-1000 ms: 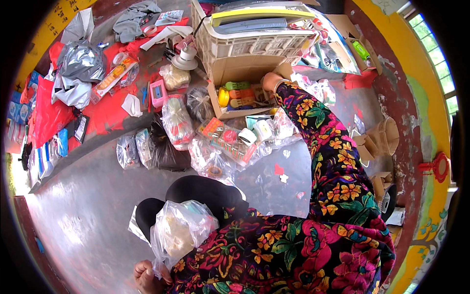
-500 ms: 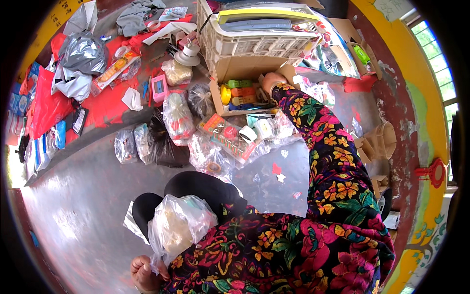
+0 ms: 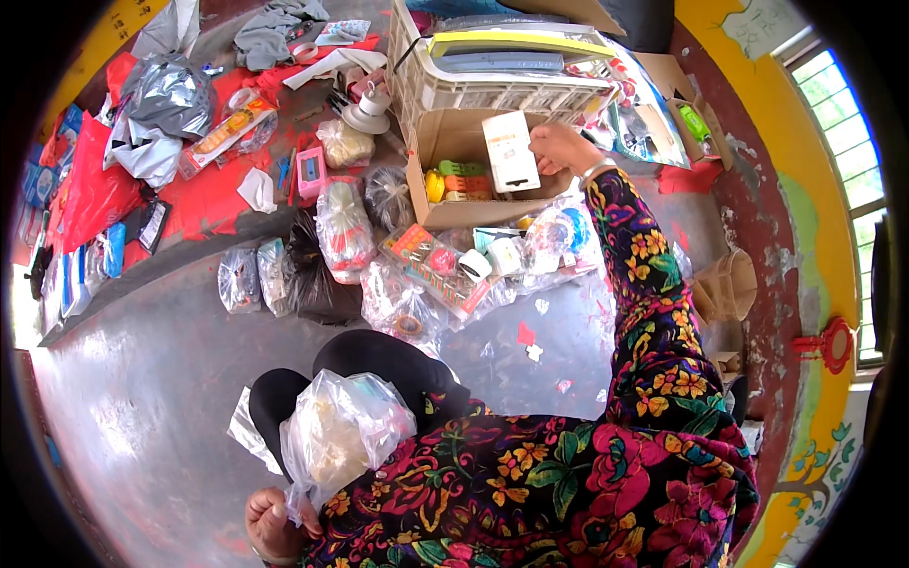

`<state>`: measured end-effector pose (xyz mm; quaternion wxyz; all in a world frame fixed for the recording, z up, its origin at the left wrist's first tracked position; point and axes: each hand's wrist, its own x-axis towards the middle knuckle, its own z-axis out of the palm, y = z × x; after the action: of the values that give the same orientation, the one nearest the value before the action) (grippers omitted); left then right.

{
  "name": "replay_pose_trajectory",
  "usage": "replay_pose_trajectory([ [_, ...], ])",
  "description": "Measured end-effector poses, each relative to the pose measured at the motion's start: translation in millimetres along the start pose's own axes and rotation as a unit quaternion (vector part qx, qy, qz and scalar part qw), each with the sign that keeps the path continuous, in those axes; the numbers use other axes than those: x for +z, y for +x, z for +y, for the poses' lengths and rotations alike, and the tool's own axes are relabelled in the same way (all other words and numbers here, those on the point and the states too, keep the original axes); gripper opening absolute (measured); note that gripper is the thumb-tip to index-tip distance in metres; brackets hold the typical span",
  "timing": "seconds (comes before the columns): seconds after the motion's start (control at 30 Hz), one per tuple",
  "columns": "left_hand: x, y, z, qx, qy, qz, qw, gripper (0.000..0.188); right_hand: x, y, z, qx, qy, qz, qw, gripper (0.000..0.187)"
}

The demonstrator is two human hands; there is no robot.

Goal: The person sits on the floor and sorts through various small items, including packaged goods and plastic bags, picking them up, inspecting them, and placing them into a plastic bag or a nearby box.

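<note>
My right hand (image 3: 565,150) grips a flat white box (image 3: 511,151) by its right side, holding it upright over an open cardboard box (image 3: 445,214). Inside that cardboard box lie a yellow round item (image 3: 435,186) and green and orange pieces (image 3: 464,177); the white box hides part of the inside. At the lower left, my left hand (image 3: 273,523) is closed on the gathered end of a clear plastic bag (image 3: 346,431). Pale yellowish contents show through the bag, which rests by my knees.
A beige plastic crate (image 3: 511,93) stands behind the cardboard box. Bagged goods, a white tape roll (image 3: 475,264) and a black bag (image 3: 317,284) lie in front. On the left, a red-covered ledge holds a pink case (image 3: 310,173) and silver bags (image 3: 169,102). A brown paper bag (image 3: 726,286) sits by the right wall.
My right hand has come up out of the cardboard box with the white box in its grip. The left hand still holds the plastic bag in nearly the same place.
</note>
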<state>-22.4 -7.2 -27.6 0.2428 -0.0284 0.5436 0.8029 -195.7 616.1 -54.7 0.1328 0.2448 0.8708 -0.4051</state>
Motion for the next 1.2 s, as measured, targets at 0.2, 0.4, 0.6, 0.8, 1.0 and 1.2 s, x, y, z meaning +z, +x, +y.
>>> replay_pose_trajectory([
  [0.2,17,5,4,0.011,-0.015,-0.006,1.000,0.024,27,-58,-29,-0.220,0.178,0.155,0.946,0.012],
  [0.4,28,-1,7,-0.004,-0.073,0.035,0.997,0.022,89,-152,-84,-0.615,-0.265,0.341,0.659,0.020],
  [0.6,33,-8,15,-0.020,-0.086,0.027,0.996,0.021,105,-205,-111,-0.685,-0.321,0.324,0.568,0.024],
  [0.8,30,-9,11,-0.010,-0.101,0.016,0.995,0.023,120,-217,-119,-0.708,-0.310,0.315,0.550,0.022],
  [1.0,29,-15,10,-0.023,-0.182,0.045,0.982,0.029,147,-233,-124,-0.668,-0.186,0.312,0.650,0.025],
  [1.2,24,-8,4,-0.031,-0.186,-0.062,0.980,0.055,176,-277,-138,-0.653,0.067,0.127,0.743,0.028],
])
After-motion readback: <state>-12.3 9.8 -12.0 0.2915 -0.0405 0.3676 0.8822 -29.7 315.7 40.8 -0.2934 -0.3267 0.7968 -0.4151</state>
